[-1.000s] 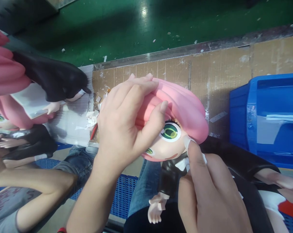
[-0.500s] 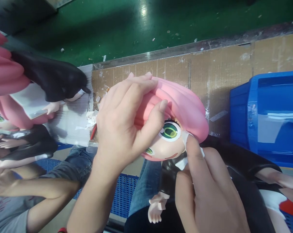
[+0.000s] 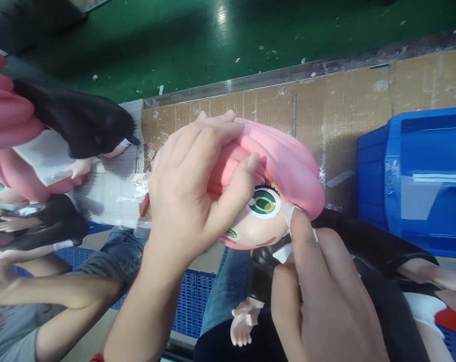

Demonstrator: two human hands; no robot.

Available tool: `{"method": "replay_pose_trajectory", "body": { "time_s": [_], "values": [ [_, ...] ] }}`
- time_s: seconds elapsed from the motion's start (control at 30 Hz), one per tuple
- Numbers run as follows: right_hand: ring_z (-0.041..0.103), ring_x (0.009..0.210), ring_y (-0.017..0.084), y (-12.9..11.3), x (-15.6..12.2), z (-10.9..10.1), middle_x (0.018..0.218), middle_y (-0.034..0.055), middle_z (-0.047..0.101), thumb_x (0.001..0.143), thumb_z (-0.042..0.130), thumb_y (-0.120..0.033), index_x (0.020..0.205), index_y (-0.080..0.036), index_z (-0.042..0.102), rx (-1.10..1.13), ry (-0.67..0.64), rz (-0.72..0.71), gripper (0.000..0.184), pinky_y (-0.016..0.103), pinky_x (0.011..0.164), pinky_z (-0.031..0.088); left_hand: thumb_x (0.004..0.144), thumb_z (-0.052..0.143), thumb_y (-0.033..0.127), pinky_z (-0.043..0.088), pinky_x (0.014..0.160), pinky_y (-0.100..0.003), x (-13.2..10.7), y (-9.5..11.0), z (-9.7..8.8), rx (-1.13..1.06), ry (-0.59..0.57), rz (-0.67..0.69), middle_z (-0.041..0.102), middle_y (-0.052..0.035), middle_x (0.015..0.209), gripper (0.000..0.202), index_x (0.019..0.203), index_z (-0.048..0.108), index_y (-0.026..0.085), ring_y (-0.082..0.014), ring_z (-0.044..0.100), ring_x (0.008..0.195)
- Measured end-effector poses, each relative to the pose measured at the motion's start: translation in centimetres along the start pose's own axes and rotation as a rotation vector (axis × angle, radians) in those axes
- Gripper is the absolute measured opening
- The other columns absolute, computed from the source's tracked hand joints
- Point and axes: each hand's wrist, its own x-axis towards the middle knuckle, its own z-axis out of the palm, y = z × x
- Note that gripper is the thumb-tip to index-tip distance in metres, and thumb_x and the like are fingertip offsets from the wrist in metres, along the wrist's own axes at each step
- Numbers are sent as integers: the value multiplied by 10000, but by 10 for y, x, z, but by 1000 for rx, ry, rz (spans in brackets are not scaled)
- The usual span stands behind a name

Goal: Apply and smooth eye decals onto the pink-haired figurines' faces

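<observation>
While a co-worker's arm [image 3: 77, 296] bends at the far left, other pink-haired dolls [image 3: 9, 113] in black lie by the bench's [image 3: 349, 115] left end, partly over a white sheet [image 3: 109, 193]. Right of that sheet, crumpled white scraps [image 3: 140, 183] and a slim red object [image 3: 145, 206] sit close to the bench's near edge. My left grip [image 3: 190, 181] spreads wide over a pink-haired doll's head [image 3: 284, 151], fingers curved across the crown, thumb above the green eye [image 3: 263, 202]. I have this head at the bench's near edge, tilted, its black-sleeved body toward me. My right grip [image 3: 326, 281] is narrow, pinching a white piece [image 3: 289, 213] against the cheek beside that eye. Farther right, a blue bin [image 3: 375, 176] stands at the near edge.
</observation>
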Motion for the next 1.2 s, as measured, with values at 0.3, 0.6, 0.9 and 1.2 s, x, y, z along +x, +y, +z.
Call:
{"method": "replay_pose_trajectory", "body": {
  "time_s": [0.3,0.6,0.9,1.2],
  "values": [
    [555,721,213,4,-5,-1,870,87,518,958,387,-182,1380,-5,479,15,9,-12,467,321,586,525,969,559,270,516,1129,-527,0,0,0,-12,-7,-3,695,-63,1262,232,1175,659,236,-282,639,1218],
    [532,753,234,5,-3,1,865,93,509,937,407,-145,1380,2,478,-39,27,-56,472,343,613,498,995,535,324,513,1157,-485,-1,0,-1,15,-32,-24,691,-21,1273,219,1182,644,292,-249,630,1242],
    [533,742,237,3,-8,3,839,85,511,938,417,-149,1386,-9,462,-38,27,-24,472,343,623,484,972,566,287,522,1133,-528,0,0,0,-12,-25,-6,703,-43,1233,204,1155,652,260,-290,635,1234],
    [563,807,222,-6,-41,2,952,139,579,958,450,-194,1350,-15,514,137,22,109,436,323,652,462,1019,541,287,458,1191,-450,1,1,-3,15,-73,-1,666,-26,1244,190,1185,605,221,-229,601,1277]
  ]
}}
